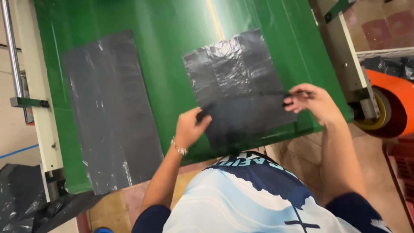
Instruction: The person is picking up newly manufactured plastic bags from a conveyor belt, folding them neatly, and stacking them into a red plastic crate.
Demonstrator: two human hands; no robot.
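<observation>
A broad green table [172, 34] filled most of the view — smooth, glossy, with a pale streak of reflected light running down its middle. On its left half lay a long grey plastic sheet [110, 112], flat and rectangular, shiny in patches, its lower end reaching the table's near edge. To the right, past a pale metal frame [345, 60], an orange roll [394, 105] with a yellow core stood beside the table.

The folded black plastic bag [239, 84] lay on the table's right half, tilted a little, its near part hanging over the table's edge toward the person. It was thin and crinkled, marked by square fold creases, the upper part catching light and the lower part darker.

The left hand [189, 127] was clenched on the bag's left edge, thumb and fingers pinching a small tuck of film. The right hand [312, 101] pinched the right edge between fingertips, the remaining fingers slightly spread. Between the two hands the film stretched taut along a faint horizontal crease — the bag's lower part sat below that line.
</observation>
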